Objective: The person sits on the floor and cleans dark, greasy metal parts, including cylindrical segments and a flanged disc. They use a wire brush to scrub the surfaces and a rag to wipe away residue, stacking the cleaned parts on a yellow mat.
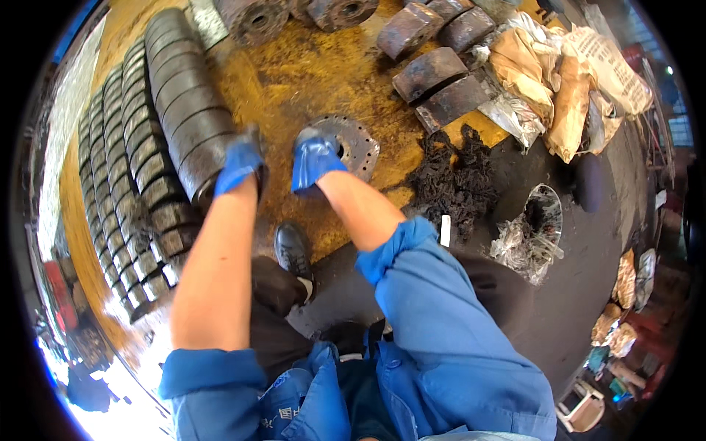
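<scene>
My left hand point(241, 163), in a blue glove, is at the near end of a long row of dark metal rings point(193, 110) lying on their sides, pressed face to face. Motion smears its fingers, so I cannot tell whether it grips the last ring. My right hand point(315, 160), also gloved in blue, is over the left edge of a round metal disc point(360, 147) with small holes around a larger central one. The disc lies flat on the stained yellow surface point(272, 81). The right fingers are blurred too, and whether they hold the disc is unclear.
More rows of dark rings point(110, 184) stand at the left. Thick rusty rings point(408, 33) lie at the far side. At the right are brown paper sacks point(529, 66), a heap of black shavings or rags point(452, 176) and crumpled clear plastic point(518, 246). My shoe point(293, 250) is below my hands.
</scene>
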The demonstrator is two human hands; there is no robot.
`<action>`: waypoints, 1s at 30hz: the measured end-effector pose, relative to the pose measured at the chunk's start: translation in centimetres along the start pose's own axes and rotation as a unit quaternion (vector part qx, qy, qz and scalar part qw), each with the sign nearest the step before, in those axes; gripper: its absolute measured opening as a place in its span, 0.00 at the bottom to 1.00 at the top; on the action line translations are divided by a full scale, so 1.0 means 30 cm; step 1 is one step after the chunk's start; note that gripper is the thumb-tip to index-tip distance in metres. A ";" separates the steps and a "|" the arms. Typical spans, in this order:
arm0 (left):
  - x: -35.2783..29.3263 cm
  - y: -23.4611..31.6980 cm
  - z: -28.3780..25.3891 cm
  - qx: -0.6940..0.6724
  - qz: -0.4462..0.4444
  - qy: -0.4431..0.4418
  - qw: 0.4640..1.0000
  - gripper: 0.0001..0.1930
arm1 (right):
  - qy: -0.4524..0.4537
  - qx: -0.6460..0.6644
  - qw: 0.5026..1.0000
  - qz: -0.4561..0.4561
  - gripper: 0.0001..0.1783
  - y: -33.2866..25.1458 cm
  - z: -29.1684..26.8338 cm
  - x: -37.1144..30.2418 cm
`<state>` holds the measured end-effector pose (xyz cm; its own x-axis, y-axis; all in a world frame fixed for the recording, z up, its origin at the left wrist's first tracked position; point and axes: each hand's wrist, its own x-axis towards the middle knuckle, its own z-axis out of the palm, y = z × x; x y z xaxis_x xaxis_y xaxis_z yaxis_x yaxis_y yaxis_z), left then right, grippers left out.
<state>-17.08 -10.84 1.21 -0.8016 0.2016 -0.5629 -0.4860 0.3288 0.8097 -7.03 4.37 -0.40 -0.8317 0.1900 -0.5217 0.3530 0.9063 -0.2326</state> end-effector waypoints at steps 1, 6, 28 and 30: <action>0.062 -0.144 -0.005 -0.016 -0.024 0.038 0.999 0.26 | 0.004 0.038 0.999 0.022 0.19 -0.027 0.001 0.005; 0.009 -0.352 0.208 -0.167 -0.218 0.066 0.959 0.30 | -0.050 0.093 0.994 0.025 0.19 0.039 -0.032 -0.015; -0.085 -0.330 0.406 -0.232 -0.176 -0.017 0.957 0.36 | 0.131 0.301 0.944 -0.028 0.16 0.217 0.040 -0.138; -0.166 -0.245 0.474 -0.251 -0.200 -0.021 0.947 0.33 | 0.177 0.353 0.918 -0.027 0.16 0.282 0.055 -0.154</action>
<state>-4.56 -1.13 -4.27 -0.5081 0.1940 -0.8392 -0.8611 -0.0920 0.5001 0.49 10.52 -1.32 -0.8996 0.3753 -0.2234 0.3926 0.4710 -0.7899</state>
